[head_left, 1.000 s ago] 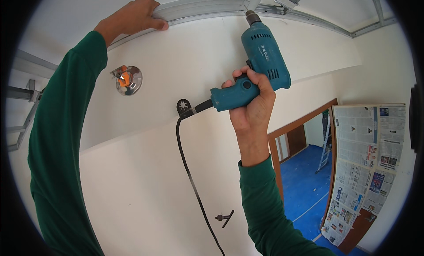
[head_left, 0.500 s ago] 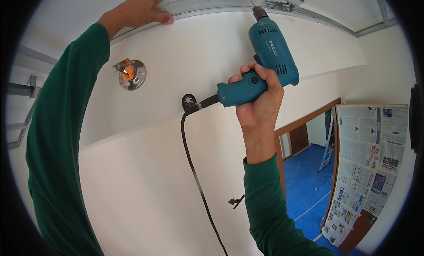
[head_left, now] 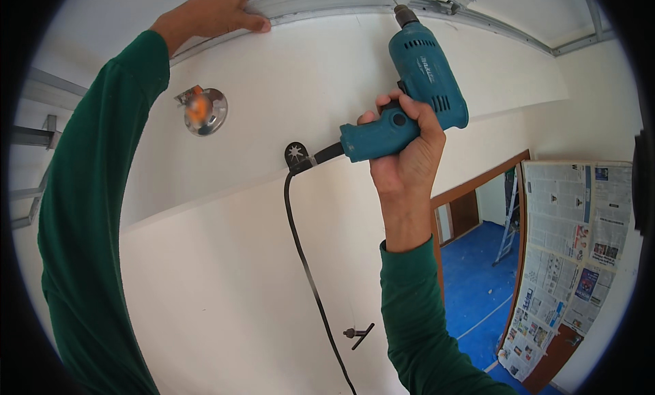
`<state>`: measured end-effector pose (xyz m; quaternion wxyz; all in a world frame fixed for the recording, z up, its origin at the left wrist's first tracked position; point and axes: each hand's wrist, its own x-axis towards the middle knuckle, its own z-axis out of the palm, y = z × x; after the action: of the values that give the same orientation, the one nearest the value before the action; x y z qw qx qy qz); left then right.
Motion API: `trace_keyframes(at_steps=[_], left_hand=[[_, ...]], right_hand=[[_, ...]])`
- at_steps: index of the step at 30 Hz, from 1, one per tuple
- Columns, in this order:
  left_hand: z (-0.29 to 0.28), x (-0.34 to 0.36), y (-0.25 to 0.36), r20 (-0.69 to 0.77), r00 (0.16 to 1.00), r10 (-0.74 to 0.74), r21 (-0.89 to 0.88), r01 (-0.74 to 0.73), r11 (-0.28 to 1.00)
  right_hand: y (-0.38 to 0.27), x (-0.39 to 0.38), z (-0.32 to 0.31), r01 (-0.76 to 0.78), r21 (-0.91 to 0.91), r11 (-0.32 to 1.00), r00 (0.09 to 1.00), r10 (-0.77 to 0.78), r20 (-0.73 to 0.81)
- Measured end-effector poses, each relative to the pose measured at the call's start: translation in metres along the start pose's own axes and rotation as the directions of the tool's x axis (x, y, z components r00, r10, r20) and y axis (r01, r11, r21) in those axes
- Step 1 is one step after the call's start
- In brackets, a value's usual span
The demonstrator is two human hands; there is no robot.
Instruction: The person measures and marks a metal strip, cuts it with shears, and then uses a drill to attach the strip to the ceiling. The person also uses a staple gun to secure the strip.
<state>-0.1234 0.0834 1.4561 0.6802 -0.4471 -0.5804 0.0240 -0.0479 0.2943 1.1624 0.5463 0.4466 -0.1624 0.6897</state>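
Note:
A teal corded drill (head_left: 430,67) is in my right hand (head_left: 413,139), which wraps its handle with fingers near the trigger. The drill tilts upward, and its thin bit meets or nearly meets the metal ceiling channel (head_left: 327,1); exact contact is too small to tell. Overhead on the left, my left hand (head_left: 215,13) grips the same channel, thumb below and fingertips hidden behind it. A black power cord (head_left: 300,245) hangs from the handle, with a black tab (head_left: 295,153) attached. Below the drill, a chuck key (head_left: 356,334) dangles on a thin string.
A round chrome fitting with an orange part (head_left: 215,115) sticks out from the white wall (head_left: 225,279). More metal framing (head_left: 505,30) runs along the ceiling at right. A newspaper-covered door (head_left: 573,245) stands beside a doorway with blue floor covering (head_left: 474,272) and a ladder (head_left: 507,238).
The drill and my right hand have shifted slightly right and up in the picture. The chuck key has swung left. My left hand keeps its hold on the channel.

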Motion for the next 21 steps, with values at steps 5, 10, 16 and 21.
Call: trace_keyframes(at_steps=[5, 10, 16, 21], left_hand=[[0.003, 0.001, -0.002, 0.045, 0.998, -0.045, 0.008, 0.044, 0.999], [0.004, -0.001, -0.002, -0.056, 0.998, -0.018, -0.002, 0.018, 1.000], [0.001, 0.001, -0.002, 0.040, 0.999, -0.030, -0.043, 0.031, 0.999], [-0.005, -0.005, 0.007, -0.002, 1.000, 0.000, -0.013, 0.000, 1.000]], right_hand=[[-0.001, 0.002, -0.002, -0.007, 0.005, 1.000, 1.000, 0.007, 0.008], [-0.003, 0.001, -0.002, -0.014, -0.025, 1.000, 1.000, 0.014, 0.018], [-0.009, 0.018, 0.004, -0.065, 0.003, 0.998, 0.997, 0.064, 0.050], [-0.015, 0.020, 0.009, -0.097, 0.043, 0.994, 0.994, 0.095, 0.049]])
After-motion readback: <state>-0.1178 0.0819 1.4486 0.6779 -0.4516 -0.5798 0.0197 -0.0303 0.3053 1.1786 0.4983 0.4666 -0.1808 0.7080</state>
